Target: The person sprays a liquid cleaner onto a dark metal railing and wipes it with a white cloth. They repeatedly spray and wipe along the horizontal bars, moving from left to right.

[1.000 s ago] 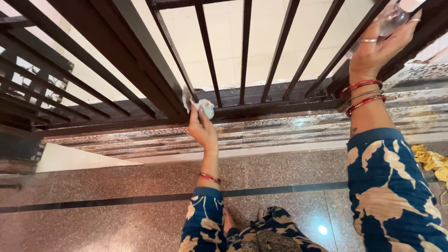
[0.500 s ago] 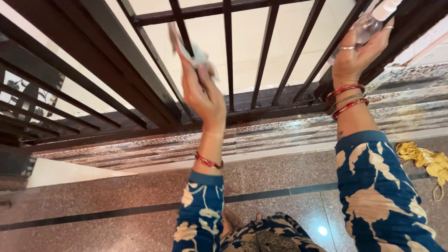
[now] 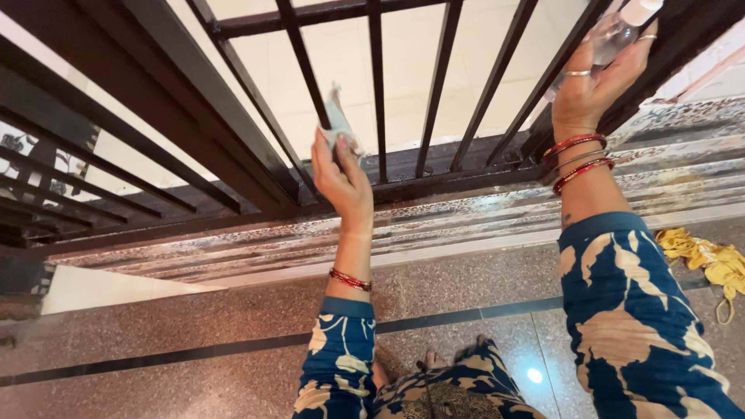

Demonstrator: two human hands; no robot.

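Overhead, clear bottle [image 3: 613, 35] in right hand [image 3: 594, 81], cap up-right.

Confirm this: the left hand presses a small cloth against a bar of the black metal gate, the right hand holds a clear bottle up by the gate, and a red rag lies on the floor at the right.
One detail is wrong. The rag on the floor is yellow, not red, as the head view shows. The rest stands: the left hand presses a small cloth against a bar of the black metal gate, and the right hand holds a clear bottle.
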